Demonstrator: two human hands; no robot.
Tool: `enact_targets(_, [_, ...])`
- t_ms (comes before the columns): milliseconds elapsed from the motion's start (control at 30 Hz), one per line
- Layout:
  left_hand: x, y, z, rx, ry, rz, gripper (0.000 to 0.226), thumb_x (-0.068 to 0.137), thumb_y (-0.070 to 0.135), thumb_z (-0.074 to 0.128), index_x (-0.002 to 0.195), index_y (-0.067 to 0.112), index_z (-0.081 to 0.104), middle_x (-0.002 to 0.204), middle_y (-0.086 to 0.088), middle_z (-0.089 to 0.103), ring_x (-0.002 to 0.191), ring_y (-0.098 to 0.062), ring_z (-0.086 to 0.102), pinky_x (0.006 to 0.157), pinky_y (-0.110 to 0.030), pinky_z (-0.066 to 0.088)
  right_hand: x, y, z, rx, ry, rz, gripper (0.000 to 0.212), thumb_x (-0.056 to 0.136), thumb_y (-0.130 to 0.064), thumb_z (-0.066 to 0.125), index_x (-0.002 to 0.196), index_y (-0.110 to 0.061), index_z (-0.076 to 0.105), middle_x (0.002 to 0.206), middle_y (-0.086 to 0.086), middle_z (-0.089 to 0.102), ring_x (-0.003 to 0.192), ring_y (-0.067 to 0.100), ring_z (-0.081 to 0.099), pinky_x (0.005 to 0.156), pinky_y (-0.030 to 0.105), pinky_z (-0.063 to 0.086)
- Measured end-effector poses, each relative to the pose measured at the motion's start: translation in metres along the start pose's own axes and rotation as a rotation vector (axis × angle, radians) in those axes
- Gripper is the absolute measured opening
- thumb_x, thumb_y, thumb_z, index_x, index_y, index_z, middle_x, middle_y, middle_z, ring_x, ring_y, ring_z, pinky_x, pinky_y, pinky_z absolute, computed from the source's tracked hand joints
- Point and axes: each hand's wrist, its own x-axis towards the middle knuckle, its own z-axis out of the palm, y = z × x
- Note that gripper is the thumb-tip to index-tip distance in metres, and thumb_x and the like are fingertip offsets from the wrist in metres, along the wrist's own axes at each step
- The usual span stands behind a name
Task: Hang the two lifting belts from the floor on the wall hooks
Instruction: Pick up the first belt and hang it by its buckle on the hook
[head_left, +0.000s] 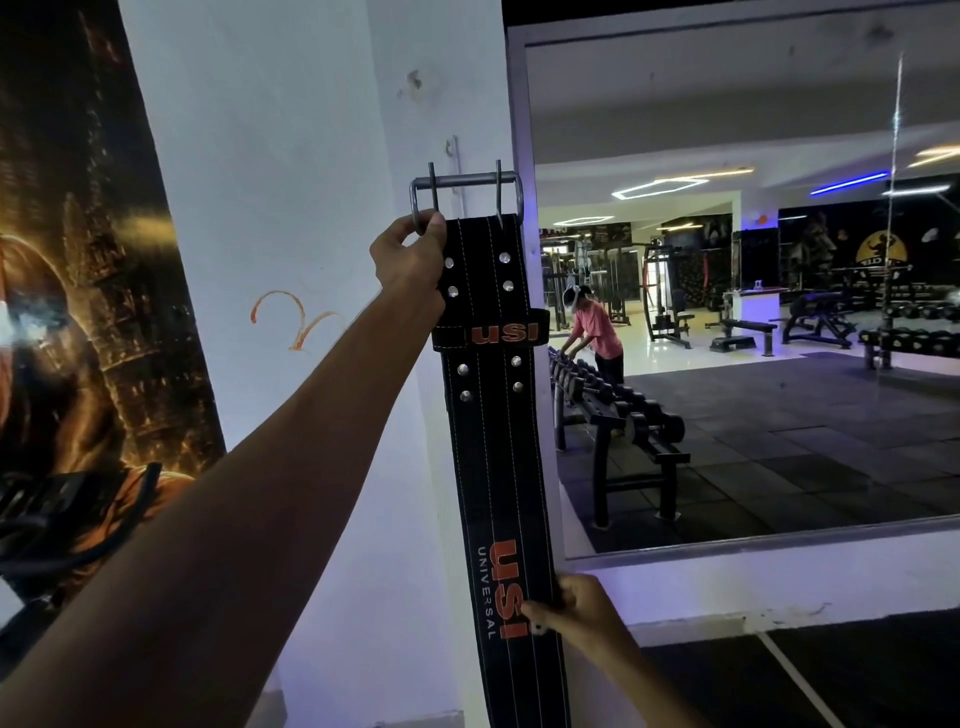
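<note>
Black leather hangs straight down between your two hands: the belt (493, 415) is held flat against the white wall (291, 208), right beside the mirror (727, 312). Your left hand (410, 257) has its grip clamped on the left side of the steel buckle (465, 192), thumb and fingers pinched round the frame; your right hand (582, 608) has its grip closed on the belt's right edge, far below the left, by the orange lettering. The hook (453, 156) sits just above the buckle and slightly right of your left grip, a small pale fitting that is hard to read against the paint. To seat it well, I would raise the buckle until its top bar clears the hook's tip, then lower it so the bar drops behind the tip between the two prongs. Keep the prongs from catching first. Let the right grip only steady the tail, so it cannot swing into the mirror, and release the left last, once the weight is taken. Only this one belt is in view; I cannot see the second. Left of your arm a dark poster (78, 286) covers the wall, and the mirror reflects dumbbell racks, benches and a person in a gym with dark matting.
</note>
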Motion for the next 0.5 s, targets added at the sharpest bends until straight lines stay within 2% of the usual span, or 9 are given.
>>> enact_targets(100, [0.001,0.005,-0.001,-0.005,0.002,0.005,0.004,0.094,0.012,0.069,0.097,0.016,0.07,0.079,-0.008,0.065,0.073,-0.026,0.058,0.062,-0.033,0.053,0.011,-0.064,-0.018,0.041,0.05,-0.06,0.093,0.037,-0.072,0.085,0.105,-0.011,0.067,0.09,0.003,0.075,0.082,0.009,0.072,0.071,0.017,0.056])
enact_targets(167, [0.0,0.006,-0.001,-0.013,-0.016,0.004,0.004,0.095,0.012,0.068,0.096,0.016,0.069,0.082,-0.01,0.063,0.077,-0.027,0.056,0.065,-0.035,0.05,0.023,-0.123,-0.028,0.106,0.09,-0.179,0.095,0.033,-0.07,0.086,0.108,-0.016,0.064,0.085,-0.005,0.075,0.078,-0.001,0.072,0.064,0.01,0.054])
enact_targets(200, [0.0,0.006,-0.001,-0.012,-0.026,0.003,0.004,0.095,0.012,0.068,0.096,0.016,0.069,0.083,-0.011,0.062,0.077,-0.027,0.054,0.064,-0.035,0.049,0.029,-0.154,-0.033,0.109,0.103,-0.258,0.089,0.042,-0.065,0.086,0.113,-0.017,0.062,0.088,-0.006,0.075,0.081,-0.001,0.072,0.064,0.008,0.054])
enact_targets(267, [-0.002,0.003,-0.001,0.005,-0.034,0.007,0.004,0.095,0.013,0.068,0.097,0.016,0.069,0.082,-0.01,0.061,0.075,-0.026,0.053,0.058,-0.032,0.047,0.04,-0.213,-0.041,0.076,0.13,-0.383,0.068,0.073,-0.04,0.082,0.13,-0.015,0.055,0.101,-0.003,0.071,0.084,-0.006,0.07,0.066,0.005,0.053])
enact_targets(333, [-0.001,0.002,-0.002,0.02,-0.015,0.02,0.005,0.095,0.014,0.069,0.092,0.018,0.069,0.081,-0.009,0.062,0.069,-0.025,0.054,0.054,-0.031,0.049,0.053,-0.261,-0.05,0.029,0.15,-0.477,0.062,0.083,-0.016,0.075,0.139,-0.015,0.048,0.101,-0.012,0.065,0.079,-0.018,0.065,0.066,0.002,0.049])
enact_targets(400, [0.003,0.005,-0.007,0.023,0.017,0.035,0.009,0.095,0.014,0.069,0.088,0.02,0.069,0.076,-0.006,0.063,0.061,-0.021,0.054,0.05,-0.028,0.05,0.064,-0.292,-0.056,0.001,0.082,-0.486,0.06,0.087,-0.017,0.073,0.141,-0.021,0.048,0.106,-0.013,0.067,0.091,-0.013,0.066,0.077,0.009,0.052])
enact_targets(500, [0.007,0.006,-0.016,0.008,0.012,0.029,0.006,0.095,0.013,0.069,0.091,0.018,0.069,0.076,-0.006,0.063,0.063,-0.021,0.055,0.053,-0.028,0.051,0.079,-0.318,-0.06,0.033,0.027,-0.467,0.056,0.089,-0.03,0.071,0.14,-0.024,0.05,0.11,-0.004,0.073,0.105,0.007,0.069,0.094,0.032,0.054])
